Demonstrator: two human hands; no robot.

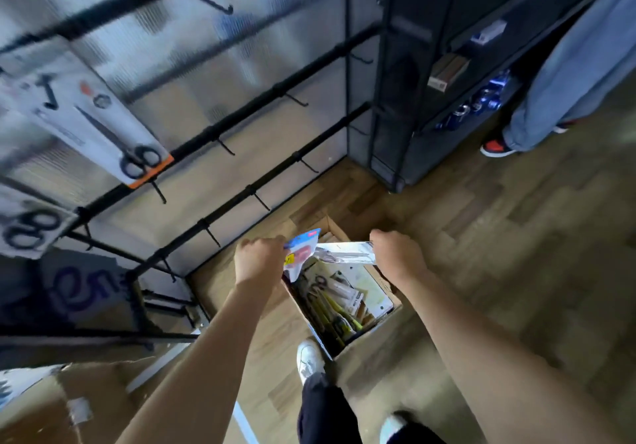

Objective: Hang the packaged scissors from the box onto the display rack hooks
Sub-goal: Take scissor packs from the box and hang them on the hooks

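An open cardboard box [385,285] stands on the floor below me, filled with several packaged scissors [335,301]. Above it, my left hand [260,258] grips a blue and red scissors pack [301,251]. My right hand [395,254] grips the end of a silvery white scissors pack [346,252], held level over the box. The black display rack [241,113] rises at the left, with many bare hooks [225,146]. Two scissors packs hang there: a white and orange pack [103,127] and another pack [31,227] at the far left edge.
A dark shelf unit [430,82] with small goods stands at the right of the rack. Another person's jeans leg and red shoe [499,147] are by it. A second cardboard box [51,405] sits at the lower left. My white shoe [309,357] is beside the box.
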